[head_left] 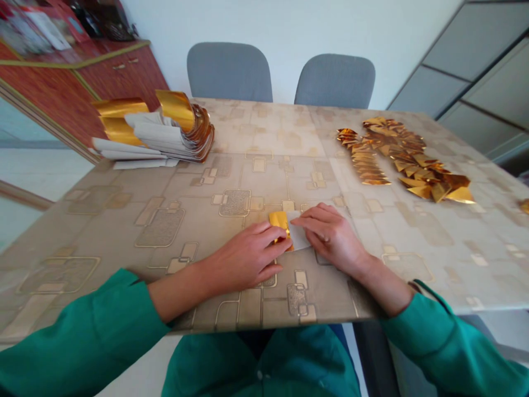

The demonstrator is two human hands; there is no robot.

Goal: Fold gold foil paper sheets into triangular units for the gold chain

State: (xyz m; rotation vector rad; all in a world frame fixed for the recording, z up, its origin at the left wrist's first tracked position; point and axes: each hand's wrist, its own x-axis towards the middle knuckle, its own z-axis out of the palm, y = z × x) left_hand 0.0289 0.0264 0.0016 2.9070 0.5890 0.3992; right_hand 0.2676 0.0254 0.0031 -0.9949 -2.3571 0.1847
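A small sheet of gold foil paper (279, 220) with a pale grey-white back lies on the table in front of me, partly folded over. My left hand (260, 251) holds its gold part from the left, fingers bent over the fold. From the right, my right hand (330, 234) grips the pale part, its index fingertip pressing on the surface and the thumb side low near the edge. The fingers cover some of the sheet, so the lower fold is partly hidden.
A thick curved stack of gold foil papers (165, 129) stands at the back left. Many folded gold pieces (413, 154) lie in rows at the right. Patterned cloth covers the table (198, 215). Two grey chairs (229, 71) stand behind it, with a wooden cabinet (124, 74) at left.
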